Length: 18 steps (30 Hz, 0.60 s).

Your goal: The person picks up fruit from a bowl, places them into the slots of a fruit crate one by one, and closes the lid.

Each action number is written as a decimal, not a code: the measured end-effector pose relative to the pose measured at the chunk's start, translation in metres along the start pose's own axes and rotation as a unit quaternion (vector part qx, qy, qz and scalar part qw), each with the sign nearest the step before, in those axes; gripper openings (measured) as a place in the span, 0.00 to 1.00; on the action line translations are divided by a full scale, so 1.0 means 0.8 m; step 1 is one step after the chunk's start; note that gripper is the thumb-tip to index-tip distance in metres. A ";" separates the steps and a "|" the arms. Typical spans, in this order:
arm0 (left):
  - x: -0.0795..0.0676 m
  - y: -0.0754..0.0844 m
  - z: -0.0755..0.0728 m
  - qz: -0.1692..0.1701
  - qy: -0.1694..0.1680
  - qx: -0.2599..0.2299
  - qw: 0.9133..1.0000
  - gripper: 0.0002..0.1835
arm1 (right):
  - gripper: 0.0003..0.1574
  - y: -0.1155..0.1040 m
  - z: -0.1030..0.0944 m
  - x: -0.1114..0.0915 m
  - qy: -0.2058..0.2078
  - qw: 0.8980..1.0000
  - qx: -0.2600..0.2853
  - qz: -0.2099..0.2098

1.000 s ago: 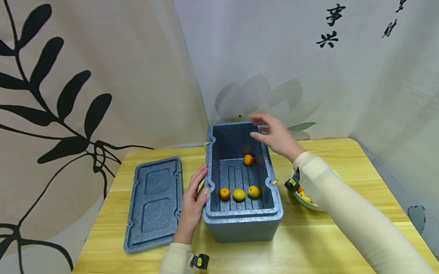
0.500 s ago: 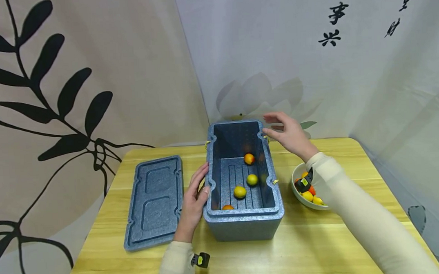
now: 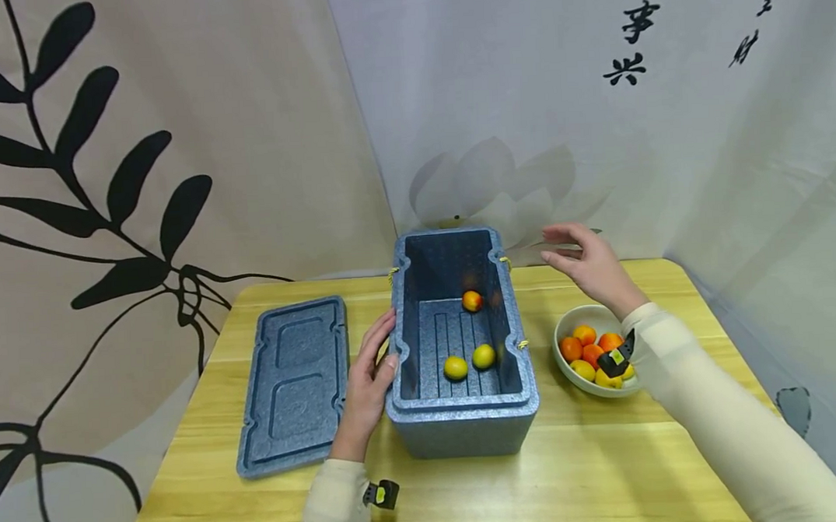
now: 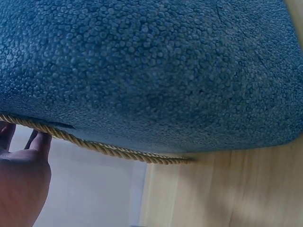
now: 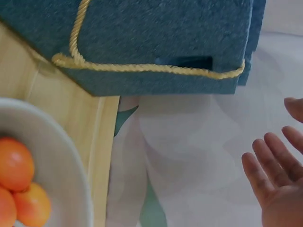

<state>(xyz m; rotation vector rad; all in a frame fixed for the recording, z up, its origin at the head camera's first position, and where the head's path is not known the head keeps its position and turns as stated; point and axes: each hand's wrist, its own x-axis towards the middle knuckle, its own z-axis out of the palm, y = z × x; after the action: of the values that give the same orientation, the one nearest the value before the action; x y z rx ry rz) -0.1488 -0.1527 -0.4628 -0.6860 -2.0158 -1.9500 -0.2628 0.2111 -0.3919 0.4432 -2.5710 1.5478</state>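
Note:
A blue-grey foam box [image 3: 464, 434] stands uncovered with yellow rope [image 5: 142, 68] along its side. Inside lie two yellow fruits that look like lemons [image 3: 455, 368] and a red-orange fruit [image 3: 472, 301] farther back. My left hand [image 3: 369, 384] rests against the box's left side, fingers extended along the rim; in the left wrist view its fingertips are beside the rope [image 4: 106, 149]. Past the box's right side, my right hand [image 3: 593, 269] hangs in the air with loose fingers and nothing in them. Beneath its wrist is a pale bowl [image 3: 592, 388] of orange and yellow fruits [image 3: 585, 335].
The box's lid [image 3: 293, 383] lies flat on the wooden table [image 3: 456, 501], left of the box. A printed cloth [image 3: 259, 143] hangs behind the table's back edge.
My right hand has moved right, from over the box's rim to above the bowl side. The fruits in the box rolled about; one near the front left has dropped out of sight. My left hand stayed put.

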 end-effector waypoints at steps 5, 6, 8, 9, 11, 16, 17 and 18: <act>0.000 -0.001 -0.001 0.003 0.000 0.000 1.000 0.27 | 0.28 0.014 -0.008 -0.013 0.006 1.000 -0.021 0.010; -0.001 -0.002 -0.001 0.003 0.000 0.000 1.000 0.27 | 0.27 0.018 -0.009 -0.017 0.006 1.000 -0.025 0.013; -0.001 -0.004 -0.001 0.003 0.000 0.002 1.000 0.27 | 0.27 0.026 -0.012 -0.024 0.005 0.999 -0.035 0.019; -0.001 -0.004 -0.002 0.003 0.000 0.003 1.000 0.27 | 0.26 0.030 -0.013 -0.027 0.005 0.999 -0.039 0.022; -0.001 -0.005 -0.002 0.004 -0.001 0.005 1.000 0.26 | 0.26 0.039 -0.015 -0.034 0.003 0.998 -0.050 0.023; 0.000 -0.005 -0.001 0.002 0.000 0.004 1.000 0.26 | 0.25 0.055 -0.018 -0.049 0.003 0.997 -0.070 0.033; 0.000 -0.004 -0.001 0.001 0.000 0.004 1.000 0.26 | 0.25 0.057 -0.019 -0.052 0.002 0.997 -0.074 0.037; 0.000 -0.004 -0.001 0.001 0.000 0.002 1.000 0.26 | 0.25 0.061 -0.019 -0.055 0.001 0.996 -0.075 0.043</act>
<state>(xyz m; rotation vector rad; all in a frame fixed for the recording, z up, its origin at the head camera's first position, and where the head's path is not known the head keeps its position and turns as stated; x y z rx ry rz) -0.1505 -0.1536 -0.4658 -0.6867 -2.0190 -1.9438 -0.2366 0.2545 -0.4363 0.3194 -2.7149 1.3642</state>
